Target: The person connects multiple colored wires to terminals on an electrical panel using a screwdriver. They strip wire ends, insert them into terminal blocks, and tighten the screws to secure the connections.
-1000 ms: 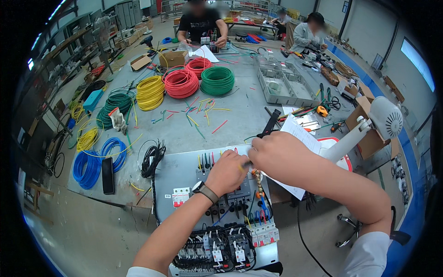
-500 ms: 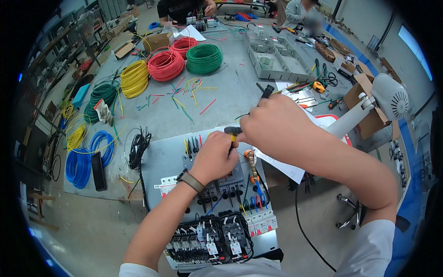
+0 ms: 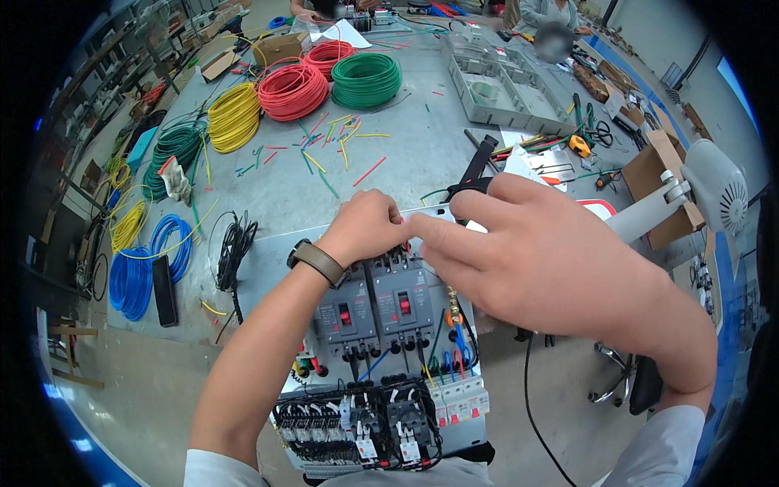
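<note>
Beneath my hands lies a metal mounting panel carrying two grey circuit breakers with red switches. At the breakers' far end, my left hand is closed in a pinch; what its fingertips hold is hidden. My right hand is curled round a black-handled tool, whose kind I cannot make out. The right index finger and thumb reach toward the left fingertips, almost touching them. Small white breakers and black-wired contactors sit on the panel's near part.
Coils of red, green, yellow and blue wire lie left and back, with wire scraps between. A grey divided tray stands back right. A white jointed arm reaches in from the right. Other people work at the far edge.
My left hand has shifted slightly up and left. My right hand has come lower and nearer, baring the breakers. The black and yellow piece between the hands no longer shows.
</note>
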### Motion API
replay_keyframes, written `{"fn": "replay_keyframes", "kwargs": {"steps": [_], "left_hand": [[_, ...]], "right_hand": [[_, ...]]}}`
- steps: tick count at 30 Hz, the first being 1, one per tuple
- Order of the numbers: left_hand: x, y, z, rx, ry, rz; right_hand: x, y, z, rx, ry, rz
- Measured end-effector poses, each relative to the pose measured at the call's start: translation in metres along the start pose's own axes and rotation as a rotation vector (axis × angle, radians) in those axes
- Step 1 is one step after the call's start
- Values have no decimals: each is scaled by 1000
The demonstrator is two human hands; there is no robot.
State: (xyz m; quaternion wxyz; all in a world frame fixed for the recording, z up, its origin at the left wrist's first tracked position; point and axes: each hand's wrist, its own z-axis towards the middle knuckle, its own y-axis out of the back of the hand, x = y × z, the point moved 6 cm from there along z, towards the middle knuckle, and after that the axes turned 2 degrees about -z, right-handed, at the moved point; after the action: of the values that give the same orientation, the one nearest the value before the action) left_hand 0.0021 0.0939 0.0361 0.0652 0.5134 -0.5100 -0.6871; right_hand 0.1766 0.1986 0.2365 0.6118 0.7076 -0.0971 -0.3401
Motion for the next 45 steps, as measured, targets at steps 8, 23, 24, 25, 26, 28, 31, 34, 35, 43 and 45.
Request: {"fn": "replay_keyframes", "kwargs": {"steps": [8, 23, 24, 25, 26, 28, 31, 34, 35, 43, 45], "left_hand": [[9, -13, -1, 18, 132, -85], [12, -13, -3, 3, 247, -233], [14, -13, -4, -5, 237, -230], [18, -17, -3, 3, 211, -237], [20, -17, -1, 6, 189, -238], [23, -15, -5, -59, 126, -250], [26, -22, -1, -2, 170, -277], [35, -31, 9, 85, 126, -319], [35, -31, 9, 55, 114, -294], [29, -26, 0, -22, 125, -225], [24, -26, 1, 20, 131, -211]], "right_hand": [[-18, -35, 15, 180, -477, 662], [-35, -28, 17, 698, -344, 394], [-35, -24, 14, 576, -326, 391], [-32, -20, 3, 316, -306, 399], [-30, -14, 2, 162, -247, 385], [-23, -4, 2, -30, -98, 316], [-15, -5, 10, 187, 3, 189], [-21, -26, 20, 282, -296, 485], [-26, -30, 21, 291, -380, 565], [-20, -12, 6, -87, -115, 235], [-18, -12, 14, 125, -165, 148]]}}
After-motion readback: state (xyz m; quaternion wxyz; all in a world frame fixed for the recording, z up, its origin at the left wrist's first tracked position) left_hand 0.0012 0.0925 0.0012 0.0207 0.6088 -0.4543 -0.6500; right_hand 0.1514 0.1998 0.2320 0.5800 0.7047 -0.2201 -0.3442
